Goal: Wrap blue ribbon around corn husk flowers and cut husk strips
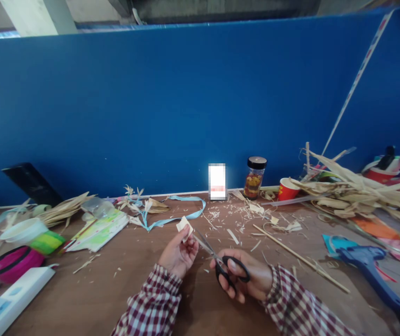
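Between the thumb and fingers of my left hand [179, 254] is a small pale piece of husk [184, 227], its upper part sticking out above the fingertips. My right hand [243, 275] grips a pair of scissors [221, 263] by the black handles, with fingers through the loops. The scissor blades point up and left, slightly parted, their tips close to the left fingers and the husk piece. Whether the blades touch the piece I cannot tell. Thin pale clippings [233, 236] lie on the brown table beyond the hands.
A blue glue gun [371, 270] and a thin stick [301, 257] lie to the right, before piled dried husks [354, 191]. A lidded jar [255, 179] and red paper cup [288, 189] stand by the blue partition [185, 102]. Leftward are a painted board [98, 232] and magenta bowl [14, 263].
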`<state>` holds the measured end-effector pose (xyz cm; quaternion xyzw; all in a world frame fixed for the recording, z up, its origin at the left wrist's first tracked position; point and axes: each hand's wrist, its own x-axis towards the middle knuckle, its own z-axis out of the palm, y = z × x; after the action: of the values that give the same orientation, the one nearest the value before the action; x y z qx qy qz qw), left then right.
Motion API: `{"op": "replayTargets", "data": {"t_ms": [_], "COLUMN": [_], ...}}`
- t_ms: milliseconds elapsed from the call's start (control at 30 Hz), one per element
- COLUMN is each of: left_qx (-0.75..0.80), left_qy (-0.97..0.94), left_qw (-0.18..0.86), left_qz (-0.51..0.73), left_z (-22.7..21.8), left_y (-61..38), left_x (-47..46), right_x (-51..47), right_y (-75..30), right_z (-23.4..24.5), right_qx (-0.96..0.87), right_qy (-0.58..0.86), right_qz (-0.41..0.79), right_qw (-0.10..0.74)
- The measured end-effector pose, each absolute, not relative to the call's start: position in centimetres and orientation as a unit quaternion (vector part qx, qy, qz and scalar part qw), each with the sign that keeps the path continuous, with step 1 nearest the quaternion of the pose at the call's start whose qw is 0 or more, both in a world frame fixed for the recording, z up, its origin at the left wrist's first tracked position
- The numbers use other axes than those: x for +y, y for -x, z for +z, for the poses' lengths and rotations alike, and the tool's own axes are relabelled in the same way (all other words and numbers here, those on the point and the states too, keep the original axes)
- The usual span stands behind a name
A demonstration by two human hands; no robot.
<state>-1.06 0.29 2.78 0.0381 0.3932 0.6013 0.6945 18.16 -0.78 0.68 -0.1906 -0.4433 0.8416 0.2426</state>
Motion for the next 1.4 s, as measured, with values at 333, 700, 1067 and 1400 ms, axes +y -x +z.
{"op": "replayTargets", "data": {"t_ms": [333, 700, 1067, 1400], "left_qx": [0.394, 0.403, 0.385, 0.399], "left_qy": [-0.042, -0.048, -0.037, -0.039], "left_qw": [0.691, 0.685, 0.693, 0.694], "left_qz": [0.605, 0.605, 0.609, 0.598], "left_z": [2.71, 2.57, 2.61, 2.91], "left_y": [0.94, 0.78, 0.75, 0.83], "left_x": [0.34, 0.33, 0.16, 0.3], "right_x": [-0.73, -0.72, -0.69, -0.72], "right_y": [-18.19, -18.12, -18.14, -18.3], "right_z": [0.62, 0.61, 0.61, 0.92], "right_qx": [-0.448, -0.44, -0.441, -0.44], "right_qy": [0.191, 0.192, 0.192, 0.186], "right_qz": [0.84, 0.844, 0.842, 0.842], "right_qw": [0.241, 0.24, 0.244, 0.251]}}
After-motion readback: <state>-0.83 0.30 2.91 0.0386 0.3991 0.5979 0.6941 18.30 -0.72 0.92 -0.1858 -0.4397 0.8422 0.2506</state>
